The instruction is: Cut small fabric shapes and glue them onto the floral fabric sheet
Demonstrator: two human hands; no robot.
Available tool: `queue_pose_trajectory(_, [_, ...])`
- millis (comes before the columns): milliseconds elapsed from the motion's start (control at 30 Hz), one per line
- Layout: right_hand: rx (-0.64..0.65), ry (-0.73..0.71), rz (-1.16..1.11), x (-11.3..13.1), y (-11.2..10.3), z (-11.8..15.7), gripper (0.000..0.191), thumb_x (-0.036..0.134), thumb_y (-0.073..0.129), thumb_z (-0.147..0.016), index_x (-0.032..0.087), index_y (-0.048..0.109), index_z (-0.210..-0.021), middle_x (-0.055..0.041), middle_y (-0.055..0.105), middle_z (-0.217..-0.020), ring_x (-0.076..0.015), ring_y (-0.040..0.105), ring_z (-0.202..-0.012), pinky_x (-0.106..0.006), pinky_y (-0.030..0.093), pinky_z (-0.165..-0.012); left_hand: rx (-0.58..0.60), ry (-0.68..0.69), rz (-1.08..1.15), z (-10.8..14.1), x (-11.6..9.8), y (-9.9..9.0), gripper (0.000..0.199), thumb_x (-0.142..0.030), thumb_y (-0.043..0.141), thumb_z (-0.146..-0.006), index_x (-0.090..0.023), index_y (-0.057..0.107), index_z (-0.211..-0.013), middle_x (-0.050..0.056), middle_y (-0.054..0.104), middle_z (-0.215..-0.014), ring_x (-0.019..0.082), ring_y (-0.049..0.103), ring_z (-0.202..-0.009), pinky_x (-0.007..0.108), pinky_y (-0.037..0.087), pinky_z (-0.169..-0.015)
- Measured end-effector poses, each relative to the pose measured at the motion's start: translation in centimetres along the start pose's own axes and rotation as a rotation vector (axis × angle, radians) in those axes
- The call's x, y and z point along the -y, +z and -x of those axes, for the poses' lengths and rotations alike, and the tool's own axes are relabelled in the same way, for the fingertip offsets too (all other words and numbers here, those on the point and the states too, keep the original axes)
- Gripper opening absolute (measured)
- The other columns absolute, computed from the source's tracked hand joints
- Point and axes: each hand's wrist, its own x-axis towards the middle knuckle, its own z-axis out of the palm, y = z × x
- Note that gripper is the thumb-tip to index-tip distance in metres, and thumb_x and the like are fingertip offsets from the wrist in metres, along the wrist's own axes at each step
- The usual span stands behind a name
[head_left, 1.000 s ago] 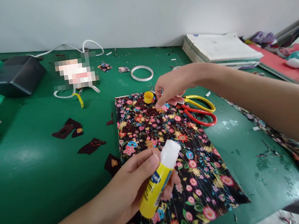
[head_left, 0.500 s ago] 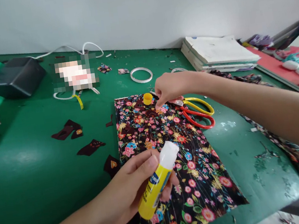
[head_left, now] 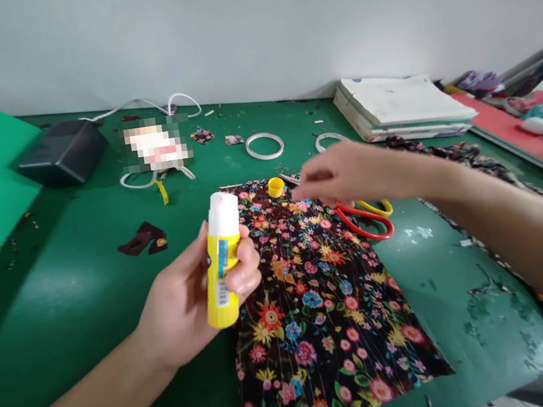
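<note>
My left hand (head_left: 225, 270) is wrapped around a yellow glue stick (head_left: 221, 285), held nearly upright with its white end up, above the left edge of a floral fabric piece (head_left: 327, 350). Over the fabric's far right part hovers my right hand (head_left: 331, 175), slightly blurred, its fingers loosely bent and apart with nothing visible in them. Scissors (head_left: 366, 225) with red and yellow handles lie just below and beside it, partly covered by the hand. A yellow cap (head_left: 276, 188) stands at the fabric's far edge. Dark cutout pieces (head_left: 283, 213) lie near the cap on the fabric.
Dark scraps (head_left: 142, 240) lie left on the green table (head_left: 86, 290). Tape rings (head_left: 266, 155) and a black box (head_left: 62, 154) are farther back. A stack of papers (head_left: 404, 104) stands back right, with bunched floral cloth (head_left: 478, 164) along the right side.
My left hand has raised the glue stick and moved it left, turning it more upright. My right hand has lifted off the fabric slightly. The view has shifted a little.
</note>
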Motion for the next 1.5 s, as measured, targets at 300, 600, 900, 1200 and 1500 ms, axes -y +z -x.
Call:
queue_pose_trajectory(300, [0.069, -0.338, 0.108, 3.6, 7.3, 2.9, 0.028, 0.023, 0.047, -0.104, 0.018, 0.072, -0.115, -0.0093, 0.070, -0.109, -0.0212, 0.066, -0.093, -0.034, 0.046, -0.074, -0.113, 0.058, 0.020, -0.9, -0.4, -1.6, 0.047, -0.022, 0.028, -0.105, -0.004, 0.068, -0.088, 0.006, 0.058, -0.071, 0.010, 0.056, -0.054, 0.023, 0.053, -0.055])
queue_pose_trajectory(600, [0.048, -0.375, -0.024, 3.2, 8.7, 2.8, 0.025, 0.016, 0.045, -0.100, 0.015, 0.070, -0.099, -0.0076, 0.064, -0.095, -0.0183, 0.060, -0.083, -0.033, 0.041, -0.069, -0.064, 0.026, -0.105, -0.9, 0.1, -1.4, 0.031, -0.018, 0.045, -0.097, -0.005, 0.070, -0.085, 0.008, 0.060, -0.069, 0.012, 0.055, -0.054, 0.024, 0.051, -0.055])
queue_pose_trajectory(900, [0.065, -0.130, -0.481, 3.0, 6.8, 2.3, 0.011, 0.026, 0.058, -0.092, 0.019, 0.064, -0.087, 0.0019, 0.065, -0.076, -0.0103, 0.057, -0.065, -0.024, 0.042, -0.058, -0.073, 0.000, -0.121, -1.0, 0.2, -1.1, 0.026, -0.021, 0.052, -0.096, -0.006, 0.071, -0.085, 0.007, 0.061, -0.068, 0.011, 0.055, -0.055, 0.022, 0.050, -0.055])
queue_pose_trajectory(1200, [-0.029, -0.217, -0.500, 3.5, 0.0, 2.0, 0.010, 0.030, 0.065, -0.090, 0.022, 0.065, -0.084, 0.0062, 0.055, -0.067, -0.0085, 0.049, -0.061, -0.023, 0.041, -0.061, 0.039, -0.052, -0.325, -0.9, 0.8, -1.7, 0.030, -0.041, 0.074, -0.087, -0.012, 0.070, -0.088, 0.005, 0.066, -0.072, 0.010, 0.057, -0.055, 0.020, 0.049, -0.056])
queue_pose_trajectory(1500, [0.110, -0.226, -0.482, 4.3, -1.0, 0.5, 0.014, 0.031, 0.064, -0.092, 0.022, 0.066, -0.082, 0.0064, 0.053, -0.063, -0.0070, 0.040, -0.052, -0.024, 0.031, -0.046, 0.098, -0.052, -0.453, -0.6, 0.9, -2.1, 0.040, -0.050, 0.074, -0.085, -0.011, 0.074, -0.084, 0.006, 0.067, -0.065, 0.009, 0.053, -0.049, 0.019, 0.043, -0.048])
